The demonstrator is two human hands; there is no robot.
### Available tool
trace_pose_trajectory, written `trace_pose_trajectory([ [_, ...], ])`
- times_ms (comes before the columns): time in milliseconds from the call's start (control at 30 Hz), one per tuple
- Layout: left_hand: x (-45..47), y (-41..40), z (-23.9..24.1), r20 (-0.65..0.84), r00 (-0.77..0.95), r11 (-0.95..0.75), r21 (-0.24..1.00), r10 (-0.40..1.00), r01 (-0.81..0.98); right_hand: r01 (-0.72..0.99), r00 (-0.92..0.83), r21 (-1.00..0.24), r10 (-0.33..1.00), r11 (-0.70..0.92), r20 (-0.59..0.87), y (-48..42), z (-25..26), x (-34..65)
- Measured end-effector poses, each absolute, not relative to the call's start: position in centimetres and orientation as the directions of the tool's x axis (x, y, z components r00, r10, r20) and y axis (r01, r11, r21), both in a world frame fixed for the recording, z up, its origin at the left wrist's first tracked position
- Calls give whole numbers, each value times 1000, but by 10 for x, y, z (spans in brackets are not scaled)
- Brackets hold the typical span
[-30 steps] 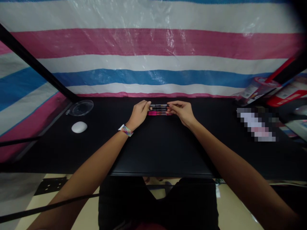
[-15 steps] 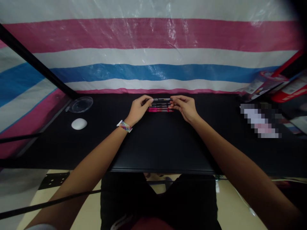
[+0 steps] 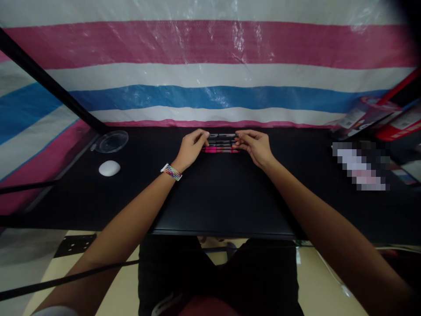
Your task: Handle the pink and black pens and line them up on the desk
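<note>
At the back middle of the black table, a dark pen [image 3: 222,135] lies level between my two hands. My left hand [image 3: 192,147] pinches its left end, and a woven multicoloured band circles that wrist. The pen's right end is between the thumb and fingers of my right hand [image 3: 255,145]. Just nearer to me, other dark pens [image 3: 221,143] lie side by side, parallel to it. In front of those are pink pens [image 3: 217,149]. My fingers partly cover the pens' ends, so their exact number is hard to tell.
On the left of the black table [image 3: 223,197] are a clear round lid [image 3: 113,141] and a white rounded object [image 3: 109,168]. A clear tub with a red rim [image 3: 357,116] stands at the back right, near a blurred-out item [image 3: 360,166]. A striped sheet [image 3: 210,44] hangs behind.
The view has shifted slightly. Both hands stay at the pen's ends, and the pens remain in nearly the same row.
</note>
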State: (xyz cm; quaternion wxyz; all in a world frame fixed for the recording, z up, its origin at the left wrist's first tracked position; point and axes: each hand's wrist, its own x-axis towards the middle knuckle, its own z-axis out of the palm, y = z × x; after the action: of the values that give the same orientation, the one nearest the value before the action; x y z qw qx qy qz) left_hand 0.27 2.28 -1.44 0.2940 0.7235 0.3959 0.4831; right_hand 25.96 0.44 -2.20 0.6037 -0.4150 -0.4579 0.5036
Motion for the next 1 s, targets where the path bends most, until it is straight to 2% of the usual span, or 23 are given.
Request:
trace_pose_trajectory([
  [433, 2, 25, -15, 446, 203, -487, 837, 872, 249, -171, 94, -974, 987, 147, 132, 3, -20, 259],
  [667, 1, 27, -13, 436, 195, -474, 847, 879, 241, -242, 80, -959, 988, 149, 133, 3, -21, 260],
  [867, -2, 36, -20, 391, 171, -417, 896, 904, 153, -213, 113, -965, 985, 153, 131, 4, -22, 260],
  [1000, -3, 38, -21, 387, 147, -410, 892, 910, 190, -192, 111, -970, 985, 151, 131, 5, -23, 259],
])
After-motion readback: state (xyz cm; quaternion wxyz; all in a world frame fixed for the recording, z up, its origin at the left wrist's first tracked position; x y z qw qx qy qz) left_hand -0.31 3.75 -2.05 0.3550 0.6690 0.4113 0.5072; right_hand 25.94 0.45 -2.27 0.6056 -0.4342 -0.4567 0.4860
